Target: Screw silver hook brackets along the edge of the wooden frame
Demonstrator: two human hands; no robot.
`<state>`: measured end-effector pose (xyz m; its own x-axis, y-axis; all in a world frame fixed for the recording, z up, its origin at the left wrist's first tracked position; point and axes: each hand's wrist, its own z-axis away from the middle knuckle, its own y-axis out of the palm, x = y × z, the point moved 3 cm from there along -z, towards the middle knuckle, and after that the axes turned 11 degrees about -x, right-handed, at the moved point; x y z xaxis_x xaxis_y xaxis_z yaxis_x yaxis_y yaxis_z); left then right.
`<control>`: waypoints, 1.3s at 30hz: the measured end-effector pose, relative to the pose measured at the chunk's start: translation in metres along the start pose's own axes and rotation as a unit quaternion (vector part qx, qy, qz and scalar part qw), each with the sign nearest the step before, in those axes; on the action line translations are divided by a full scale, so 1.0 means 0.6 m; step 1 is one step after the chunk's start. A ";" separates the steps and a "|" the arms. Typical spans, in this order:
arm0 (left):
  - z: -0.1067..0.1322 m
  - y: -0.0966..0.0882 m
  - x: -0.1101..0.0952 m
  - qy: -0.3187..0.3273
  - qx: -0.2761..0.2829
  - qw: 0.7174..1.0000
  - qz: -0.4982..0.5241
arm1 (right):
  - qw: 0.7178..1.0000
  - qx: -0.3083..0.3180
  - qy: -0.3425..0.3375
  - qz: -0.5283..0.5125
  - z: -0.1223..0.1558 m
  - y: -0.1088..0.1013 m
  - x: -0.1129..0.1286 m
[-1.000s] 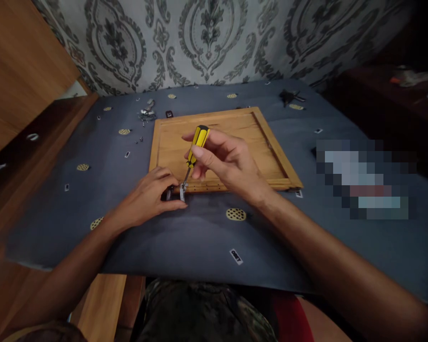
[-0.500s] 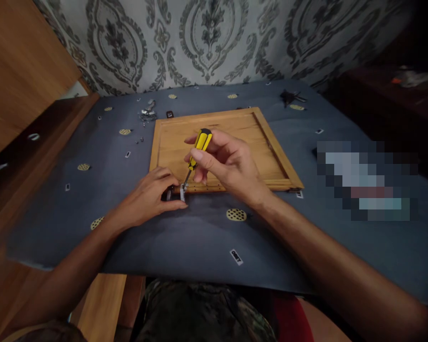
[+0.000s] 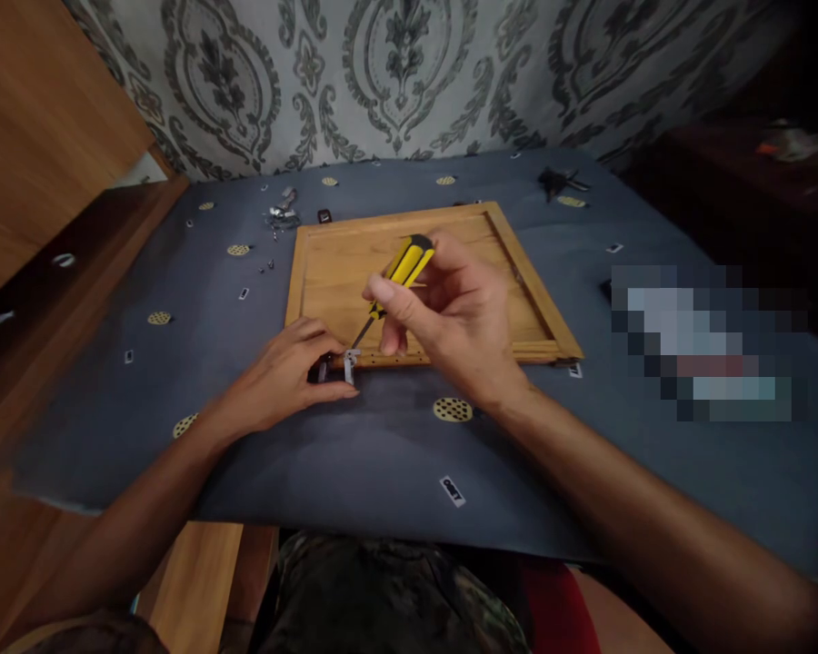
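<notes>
A wooden framed panel lies flat on a grey-blue cloth. At its near edge sits a small metal bracket, pinched in place by the fingers of my left hand. My right hand is closed round a yellow and black screwdriver. The tool leans to the right, and its tip rests on the bracket.
A pile of small metal fittings and screws lies beyond the panel's far left corner. A dark tool lies at the far right of the cloth. A wooden cabinet stands on the left and a patterned wall behind.
The screwdriver's handle has tilted further to the right and my right hand has shifted right with it. My left hand and the bracket have stayed put.
</notes>
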<state>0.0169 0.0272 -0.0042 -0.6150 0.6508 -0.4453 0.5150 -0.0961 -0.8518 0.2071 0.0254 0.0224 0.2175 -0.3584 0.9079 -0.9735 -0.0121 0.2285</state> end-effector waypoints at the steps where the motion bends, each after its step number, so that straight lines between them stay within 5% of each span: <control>1: 0.000 0.000 -0.001 0.001 0.001 1.000 0.000 | 1.000 -0.009 -0.006 0.006 -0.002 -0.003 0.002; 39: 0.000 0.000 0.000 0.007 -0.003 1.000 -0.009 | 1.000 0.021 0.016 -0.013 0.000 0.001 -0.020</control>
<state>0.0173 0.0273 -0.0042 -0.6156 0.6629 -0.4261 0.5077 -0.0799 -0.8578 0.2039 0.0295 0.0114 0.2433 -0.3277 0.9129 -0.9697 -0.0603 0.2368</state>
